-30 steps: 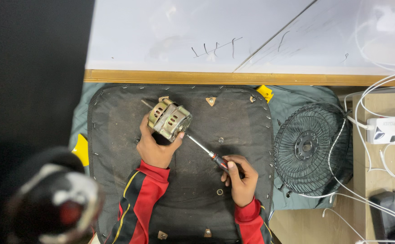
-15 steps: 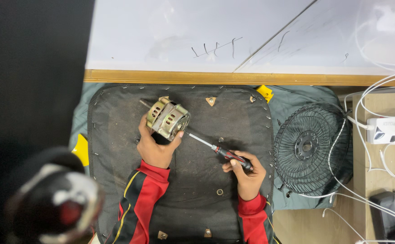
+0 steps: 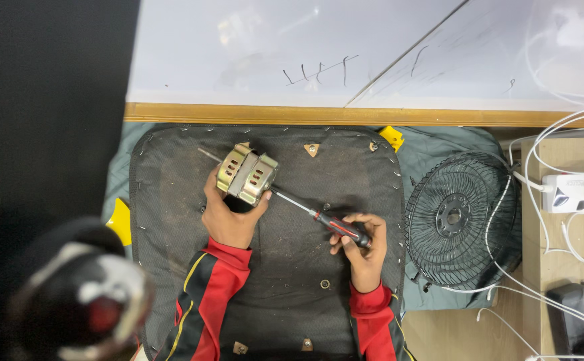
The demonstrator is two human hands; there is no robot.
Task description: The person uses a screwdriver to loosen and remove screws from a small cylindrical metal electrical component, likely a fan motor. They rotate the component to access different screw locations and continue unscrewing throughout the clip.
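Blur, lower left of frame: dark rounded object (image 3: 71,294) with pale and red patches, out of focus, too close to the camera to identify.
Mat: black padded work surface (image 3: 172,174), edged with staples, spread over grey-green cloth; wooden strip and white board above it across the upper frame.
Left hand: left hand (image 3: 228,217) just left of centre, fingers curled around the lower side of the motor, thumb on its right edge; firm grip, sleeve red and black.
Motor: small electric motor (image 3: 247,174) with brass-coloured slotted end caps, lying on its side on the upper middle of the mat, thin shaft sticking out toward the upper left.
Screwdriver: screwdriver (image 3: 319,215) with red and black handle, steel shank running up-left, tip set against the right end cap of the motor.
Right hand: right hand (image 3: 362,244) right of centre, fingers wrapped shut round the handle.
Loose parts: a few small screws or washers (image 3: 325,284) on the mat; cannot tell whether from the motor.
Progress: housing closed and whole, both caps in place; looks like an early stage, screw work under way, nothing visibly opened yet.
Fan guard: black wire fan grille (image 3: 462,220) at right, beside the mat.
Far right: white cables (image 3: 546,160) and white power strip (image 3: 576,192) on a wooden surface.
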